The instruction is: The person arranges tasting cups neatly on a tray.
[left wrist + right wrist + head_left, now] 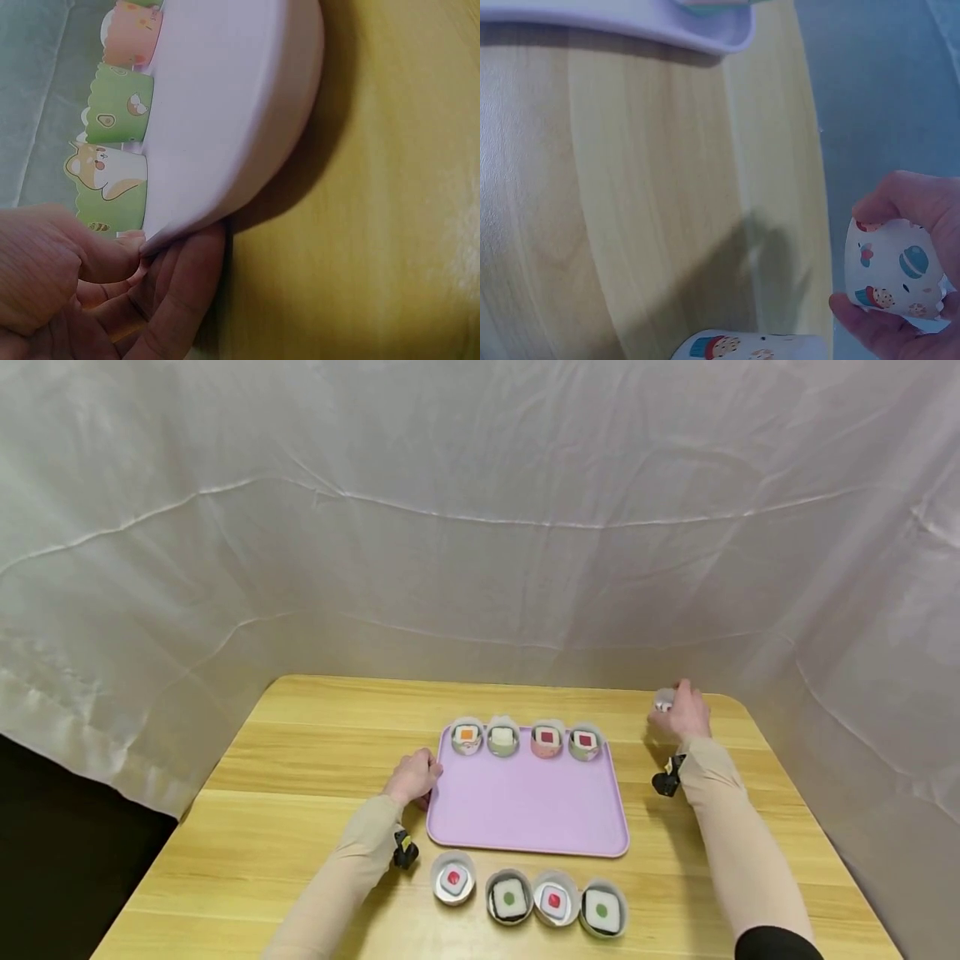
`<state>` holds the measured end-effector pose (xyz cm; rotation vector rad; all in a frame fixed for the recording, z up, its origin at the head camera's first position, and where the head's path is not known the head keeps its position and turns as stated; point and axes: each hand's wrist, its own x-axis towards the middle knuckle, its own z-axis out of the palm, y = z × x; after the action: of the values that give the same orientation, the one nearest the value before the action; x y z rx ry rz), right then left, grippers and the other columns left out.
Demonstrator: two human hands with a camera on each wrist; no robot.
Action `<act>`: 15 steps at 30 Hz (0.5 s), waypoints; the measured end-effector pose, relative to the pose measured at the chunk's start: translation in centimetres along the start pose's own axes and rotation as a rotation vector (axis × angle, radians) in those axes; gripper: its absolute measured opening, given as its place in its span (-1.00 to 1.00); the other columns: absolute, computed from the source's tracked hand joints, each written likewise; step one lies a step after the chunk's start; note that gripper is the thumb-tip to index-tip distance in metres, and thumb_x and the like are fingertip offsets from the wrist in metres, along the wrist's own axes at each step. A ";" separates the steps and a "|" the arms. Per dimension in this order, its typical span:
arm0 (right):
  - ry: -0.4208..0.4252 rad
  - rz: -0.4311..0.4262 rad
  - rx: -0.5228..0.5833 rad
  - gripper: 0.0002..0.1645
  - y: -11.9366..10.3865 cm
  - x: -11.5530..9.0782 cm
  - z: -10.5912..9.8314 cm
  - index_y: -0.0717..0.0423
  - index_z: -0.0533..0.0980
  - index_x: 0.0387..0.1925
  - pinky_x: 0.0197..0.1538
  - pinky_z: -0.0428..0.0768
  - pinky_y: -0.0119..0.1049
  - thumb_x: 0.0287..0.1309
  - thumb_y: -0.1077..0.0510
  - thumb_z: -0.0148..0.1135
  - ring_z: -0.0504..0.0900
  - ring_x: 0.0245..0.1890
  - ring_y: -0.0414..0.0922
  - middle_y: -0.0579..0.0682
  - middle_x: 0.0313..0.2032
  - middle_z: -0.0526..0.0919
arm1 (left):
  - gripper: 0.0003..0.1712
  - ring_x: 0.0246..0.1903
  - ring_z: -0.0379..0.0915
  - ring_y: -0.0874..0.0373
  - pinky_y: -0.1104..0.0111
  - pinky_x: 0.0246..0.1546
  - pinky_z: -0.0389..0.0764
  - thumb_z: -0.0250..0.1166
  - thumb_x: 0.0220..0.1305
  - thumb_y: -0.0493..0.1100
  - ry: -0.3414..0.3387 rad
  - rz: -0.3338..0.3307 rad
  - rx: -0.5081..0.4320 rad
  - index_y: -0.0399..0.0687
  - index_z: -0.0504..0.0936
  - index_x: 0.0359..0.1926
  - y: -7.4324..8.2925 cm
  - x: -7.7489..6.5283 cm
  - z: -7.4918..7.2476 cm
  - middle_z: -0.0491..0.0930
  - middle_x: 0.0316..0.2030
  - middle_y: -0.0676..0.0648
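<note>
A lilac tray (525, 802) lies mid-table, with several small paper cups along its far edge. My left hand (414, 775) pinches the tray's left rim, thumb above and fingers below, as the left wrist view shows beside a green cup (112, 180). At the table's far right, my right hand (682, 712) grips a white baking cup (892, 270) printed with cupcakes, thumb on one side and fingers on the other. A second cupcake-print cup (750, 346) appears partly at the bottom of the right wrist view. What the held cup contains is hidden there.
Nearer me than the tray stands a row of several cups, including one with a red-centred piece (453, 878) and one with a green-centred piece (510, 898). A pale curtain (480, 568) hangs behind the wooden table (300, 752).
</note>
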<state>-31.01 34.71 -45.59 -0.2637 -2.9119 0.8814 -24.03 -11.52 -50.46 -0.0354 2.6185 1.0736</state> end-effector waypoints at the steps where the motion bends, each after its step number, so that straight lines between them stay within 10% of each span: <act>1: 0.006 -0.008 0.006 0.03 -0.2 0.0 -0.1 0.44 0.08 0.39 0.15 0.48 0.33 -0.07 0.18 0.33 0.39 0.06 0.44 0.57 0.15 0.33 | -0.82 -0.72 0.56 0.12 0.34 -0.66 0.64 0.07 0.50 -0.19 -0.001 0.004 -0.004 -0.22 0.47 -0.25 0.0 0.0 0.0 0.53 -0.52 -0.16; 15: 0.057 -0.098 0.103 0.15 -3.4 -0.5 -0.5 0.31 -0.06 0.52 0.25 0.48 0.31 0.01 0.18 0.37 0.41 0.21 0.40 0.50 0.31 0.31 | -0.81 -0.72 0.55 0.12 0.33 -0.65 0.66 0.06 0.51 -0.20 -0.002 0.020 -0.014 -0.23 0.46 -0.25 0.2 -0.3 -0.1 0.53 -0.52 -0.16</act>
<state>-30.91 32.12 -43.28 -0.1352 -2.7896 0.9869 -23.81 -11.51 -50.15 -0.0114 2.6149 1.0976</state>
